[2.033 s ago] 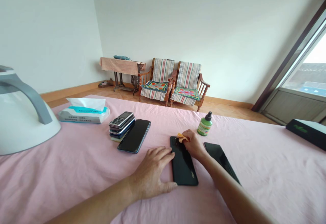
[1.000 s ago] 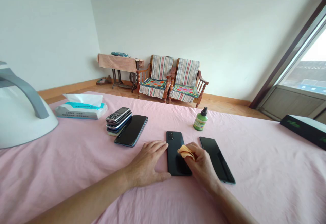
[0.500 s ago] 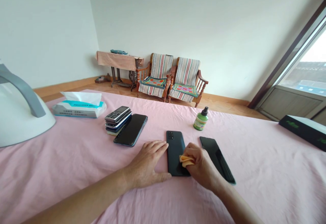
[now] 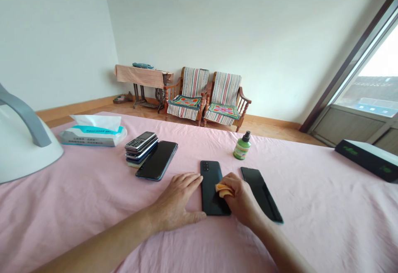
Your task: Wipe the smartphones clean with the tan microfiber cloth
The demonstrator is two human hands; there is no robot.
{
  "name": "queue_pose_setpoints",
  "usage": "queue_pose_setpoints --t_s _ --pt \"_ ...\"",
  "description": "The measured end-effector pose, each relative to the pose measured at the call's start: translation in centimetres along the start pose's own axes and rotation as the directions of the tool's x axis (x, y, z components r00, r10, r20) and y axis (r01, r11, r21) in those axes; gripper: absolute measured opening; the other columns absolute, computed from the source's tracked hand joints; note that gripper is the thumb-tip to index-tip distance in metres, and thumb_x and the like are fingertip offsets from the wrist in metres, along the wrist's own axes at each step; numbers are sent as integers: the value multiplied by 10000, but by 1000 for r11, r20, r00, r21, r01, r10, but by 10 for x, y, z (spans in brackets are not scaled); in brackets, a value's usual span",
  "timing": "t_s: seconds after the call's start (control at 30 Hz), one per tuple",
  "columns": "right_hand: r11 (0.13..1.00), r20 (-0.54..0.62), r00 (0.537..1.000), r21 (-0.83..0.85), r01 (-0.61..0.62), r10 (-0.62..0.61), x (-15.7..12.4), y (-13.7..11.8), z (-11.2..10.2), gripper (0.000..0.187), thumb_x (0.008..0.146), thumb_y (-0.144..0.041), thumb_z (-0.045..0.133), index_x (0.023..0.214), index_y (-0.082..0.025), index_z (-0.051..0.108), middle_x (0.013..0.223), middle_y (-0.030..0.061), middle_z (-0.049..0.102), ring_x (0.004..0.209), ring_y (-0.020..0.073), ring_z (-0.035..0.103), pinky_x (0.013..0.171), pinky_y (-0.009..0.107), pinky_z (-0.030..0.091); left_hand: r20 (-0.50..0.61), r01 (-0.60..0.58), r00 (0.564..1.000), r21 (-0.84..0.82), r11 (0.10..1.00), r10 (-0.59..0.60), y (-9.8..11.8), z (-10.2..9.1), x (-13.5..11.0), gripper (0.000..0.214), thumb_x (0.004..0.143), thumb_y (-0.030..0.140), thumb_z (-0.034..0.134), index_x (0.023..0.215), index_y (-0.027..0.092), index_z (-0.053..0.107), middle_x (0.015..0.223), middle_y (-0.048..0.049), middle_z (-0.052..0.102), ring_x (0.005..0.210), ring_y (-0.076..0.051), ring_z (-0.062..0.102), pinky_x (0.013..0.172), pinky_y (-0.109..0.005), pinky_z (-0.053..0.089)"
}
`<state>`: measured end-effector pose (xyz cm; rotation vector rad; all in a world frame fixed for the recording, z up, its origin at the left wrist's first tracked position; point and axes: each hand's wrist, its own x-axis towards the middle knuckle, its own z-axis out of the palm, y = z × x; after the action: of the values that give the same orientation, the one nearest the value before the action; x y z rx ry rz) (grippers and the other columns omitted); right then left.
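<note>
A black smartphone lies back side up on the pink cloth, its camera block at the far left corner. Along its left edge rests my left hand, fingers stretched out, with the thumb by the near corner. My right hand pinches a folded yellow-orange cloth and presses it on the phone's back, covering part of the right side. Just right of that hand is another dark smartphone, screen up. A green spray bottle with a black top stands upright beyond the phones.
To the left are a stack of phones, a large phone leaning against it, a tissue pack and a white object with a grey handle. A black box sits far right on the pink tablecloth.
My right hand has slid the cloth a little farther up the phone's back. My left hand stays at the phone's edge. The whole view has shifted slightly.
</note>
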<state>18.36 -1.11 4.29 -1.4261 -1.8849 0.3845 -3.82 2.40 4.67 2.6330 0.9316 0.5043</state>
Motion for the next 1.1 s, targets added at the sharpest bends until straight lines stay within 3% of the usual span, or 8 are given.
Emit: queue_pose_setpoints --t_s 0.1,0.23,0.47,0.63,0.77,0.87,0.97,1.1 --pt "999 -81 996 -46 27 -31 10 11 5 308 670 43 436 703 -187 639 801 27 591 777 156 560 709 255 411 14 -1 1000 16 1000 1 0 0 0 823 755 619 654 1387 144 426 1419 -160 447 1301 -346 377 1082 -498 281" --pt "998 -97 995 -54 22 -27 9 12 5 271 670 34 442 638 -179 606 785 26 580 747 146 550 680 247 400 22 -3 1000 25 1000 3 2 -2 0 819 762 630 641 1381 135 431 1418 -168 446 1301 -347 377 1081 -502 286" --pt "994 212 977 89 -57 37 -19 -26 -17 183 650 -54 486 515 -177 465 626 -29 474 575 90 446 508 216 292 -32 -7 999 6 1000 7 -1 1 0 791 728 600 695 1339 147 477 1383 -163 487 1266 -337 426 1064 -493 318" --pt "947 82 965 191 -260 248 -11 -20 -21 143 689 -116 474 564 -174 514 606 -32 456 553 89 419 493 213 285 -81 -21 997 -38 999 18 -2 1 0 726 688 526 758 1285 175 536 1319 -134 553 1214 -325 484 1038 -481 342" --pt "908 80 953 290 -302 292 -7 -14 -14 124 675 -142 487 557 -172 510 569 -42 419 511 77 366 461 209 248 -94 0 996 -60 998 -5 5 0 -1 702 662 460 787 1268 193 552 1300 -125 568 1197 -330 494 1024 -489 354" --pt "846 80 940 416 -334 332 -6 -16 -10 95 680 -192 535 590 -164 548 541 -51 388 500 74 325 458 212 224 -98 18 995 -73 997 -26 8 1 0 695 634 421 809 1240 178 571 1278 -132 576 1177 -329 505 1018 -478 369" --pt "717 99 919 596 -362 381 -5 -19 -10 161 697 -293 596 633 -145 593 531 -54 378 501 72 299 467 216 210 -104 34 994 -75 997 -42 8 2 0 673 622 388 815 1212 162 585 1243 -135 589 1149 -322 522 1001 -459 393" --pt "556 87 928 779 -290 363 -6 -24 -12 256 718 -377 640 737 -122 659 553 -46 408 510 68 289 474 213 205 -136 22 990 -54 998 -29 14 2 0 624 636 387 787 1188 175 588 1177 -124 616 1076 -322 555 949 -458 422"
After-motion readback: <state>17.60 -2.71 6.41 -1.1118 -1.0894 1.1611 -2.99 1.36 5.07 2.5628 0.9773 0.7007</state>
